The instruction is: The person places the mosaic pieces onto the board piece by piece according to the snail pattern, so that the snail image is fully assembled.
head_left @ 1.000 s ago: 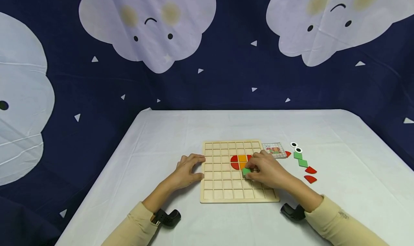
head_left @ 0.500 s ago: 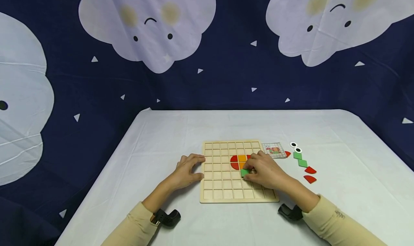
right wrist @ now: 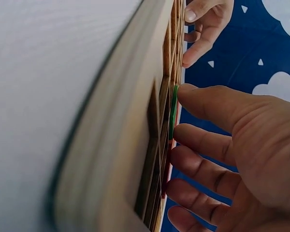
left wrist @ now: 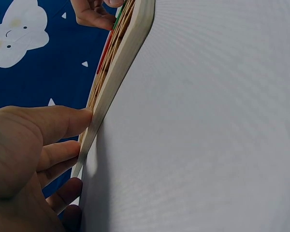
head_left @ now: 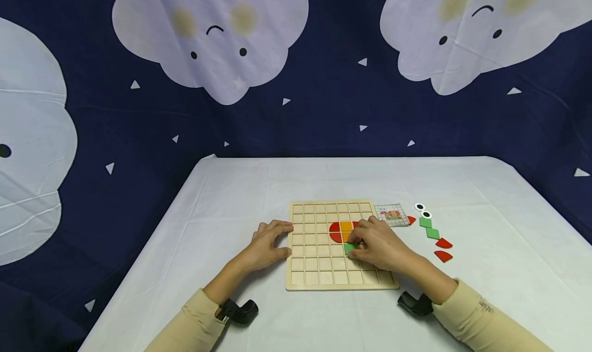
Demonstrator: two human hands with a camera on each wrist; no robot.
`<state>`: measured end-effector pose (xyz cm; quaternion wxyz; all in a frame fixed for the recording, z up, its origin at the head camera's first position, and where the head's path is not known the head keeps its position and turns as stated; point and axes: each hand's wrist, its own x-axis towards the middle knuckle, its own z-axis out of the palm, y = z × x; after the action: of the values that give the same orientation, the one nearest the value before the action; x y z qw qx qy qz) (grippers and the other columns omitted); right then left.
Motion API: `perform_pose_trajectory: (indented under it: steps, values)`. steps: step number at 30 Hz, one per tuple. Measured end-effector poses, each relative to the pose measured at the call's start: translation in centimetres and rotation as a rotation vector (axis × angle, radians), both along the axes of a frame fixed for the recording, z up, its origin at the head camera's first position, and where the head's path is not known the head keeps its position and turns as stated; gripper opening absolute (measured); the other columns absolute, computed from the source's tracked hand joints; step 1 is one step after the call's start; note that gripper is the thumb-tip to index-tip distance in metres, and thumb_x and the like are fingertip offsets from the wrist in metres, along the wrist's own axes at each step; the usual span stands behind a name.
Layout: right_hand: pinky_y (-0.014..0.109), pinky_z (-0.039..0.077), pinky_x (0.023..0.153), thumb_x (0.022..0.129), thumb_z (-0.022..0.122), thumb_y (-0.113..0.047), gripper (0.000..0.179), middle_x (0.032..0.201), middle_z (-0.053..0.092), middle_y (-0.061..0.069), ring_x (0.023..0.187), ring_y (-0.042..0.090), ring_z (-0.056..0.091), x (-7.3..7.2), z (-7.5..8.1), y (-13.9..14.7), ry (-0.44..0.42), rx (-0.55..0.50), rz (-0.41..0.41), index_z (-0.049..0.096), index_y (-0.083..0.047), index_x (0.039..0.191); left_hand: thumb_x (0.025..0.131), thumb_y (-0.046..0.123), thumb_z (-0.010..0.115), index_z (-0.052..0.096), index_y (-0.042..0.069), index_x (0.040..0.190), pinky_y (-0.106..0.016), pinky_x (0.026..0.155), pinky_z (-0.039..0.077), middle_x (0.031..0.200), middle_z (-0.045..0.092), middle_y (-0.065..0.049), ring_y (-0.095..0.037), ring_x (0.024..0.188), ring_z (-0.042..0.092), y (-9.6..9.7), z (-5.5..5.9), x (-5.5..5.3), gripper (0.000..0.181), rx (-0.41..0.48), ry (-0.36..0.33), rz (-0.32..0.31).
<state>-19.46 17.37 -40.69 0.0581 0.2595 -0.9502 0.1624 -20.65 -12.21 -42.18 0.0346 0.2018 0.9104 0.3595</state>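
My right hand point(head_left: 381, 243) has its thumb and index finger at opposite ends of a green tile point(head_left: 349, 248), a narrow pinch with the tile between; the other three fingers lie beside the index finger, bent a little; how firm the pinch is I cannot tell. The green tile lies at a cell of the wooden board point(head_left: 312, 264), directly on my side of two orange squares point(head_left: 346, 232); whether it sits fully down in the cell I cannot tell. My left hand point(head_left: 264, 246) rests at the board's left edge, thumb spread well apart from the fingers, tips touching the wood, gripping no piece. Two red pieces point(head_left: 335, 233) lie just left of the orange squares; another bit of red point(head_left: 355, 224) shows to their right, mostly hidden by my right hand. A printed card point(head_left: 392, 215) lies beside the board's far right corner, a red wedge point(head_left: 411, 221) at its edge; farther right, on the white tablecloth point(head_left: 499, 270), are two eye discs point(head_left: 423, 211), two spare green tiles point(head_left: 429, 228) and two loose red pieces point(head_left: 444, 250).
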Motion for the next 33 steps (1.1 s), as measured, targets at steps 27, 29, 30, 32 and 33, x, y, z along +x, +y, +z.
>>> perform_pose_trajectory:
  steps: [27, 29, 30, 32, 33]
  values:
    - [0.032, 0.033, 0.074, 0.074, 0.076, -0.029, 0.015, 0.085, 0.061, -0.007, 0.082, 0.013, 0.044, -0.4, 0.7, 1.8, 0.035, -0.019, -0.041, 0.072, -0.021, 0.086, 0.077, 0.015, 0.069, 0.057, 0.008, 0.128, -0.036, 0.088, 0.025, 0.137, 0.051, 0.003, -0.016, 0.105, 0.037, 0.0, -0.2, -0.2, 0.053, 0.003, -0.01, 0.003]
    - [0.034, 0.034, 0.075, 0.075, 0.075, -0.028, 0.016, 0.088, 0.062, -0.005, 0.085, 0.016, 0.046, -0.4, 0.8, 2.4, 0.031, -0.026, -0.067, 0.072, -0.02, 0.088, 0.078, 0.016, 0.07, 0.057, 0.009, 0.128, -0.036, 0.087, 0.025, 0.137, 0.05, 0.004, -0.016, 0.105, 0.037, 0.0, -0.2, -0.2, 0.053, 0.003, -0.015, 0.003]
    - [0.034, 0.035, 0.076, 0.076, 0.074, -0.029, 0.017, 0.09, 0.063, -0.004, 0.086, 0.016, 0.047, -0.4, 0.9, 2.8, 0.027, -0.025, -0.085, 0.072, -0.019, 0.09, 0.078, 0.016, 0.07, 0.057, 0.009, 0.129, -0.036, 0.088, 0.025, 0.137, 0.05, 0.004, -0.016, 0.105, 0.037, 0.0, -0.2, -0.2, 0.053, 0.003, -0.019, 0.003]
    - [0.037, 0.036, 0.078, 0.077, 0.074, -0.029, 0.02, 0.096, 0.065, 0.0, 0.09, 0.019, 0.049, -0.4, 1.0, 3.5, 0.028, -0.025, -0.108, 0.072, -0.017, 0.092, 0.078, 0.016, 0.07, 0.056, 0.009, 0.129, -0.036, 0.088, 0.025, 0.137, 0.05, 0.004, -0.016, 0.106, 0.037, 0.0, -0.2, -0.2, 0.053, 0.004, -0.02, 0.005]
    - [0.039, 0.037, 0.078, 0.078, 0.073, -0.029, 0.021, 0.098, 0.065, 0.002, 0.091, 0.021, 0.049, -0.3, 1.1, 4.0, 0.031, -0.025, -0.115, 0.072, -0.016, 0.094, 0.078, 0.016, 0.07, 0.056, 0.009, 0.129, -0.037, 0.088, 0.025, 0.137, 0.05, 0.004, -0.016, 0.106, 0.037, 0.0, -0.2, -0.2, 0.053, 0.005, -0.022, 0.005]
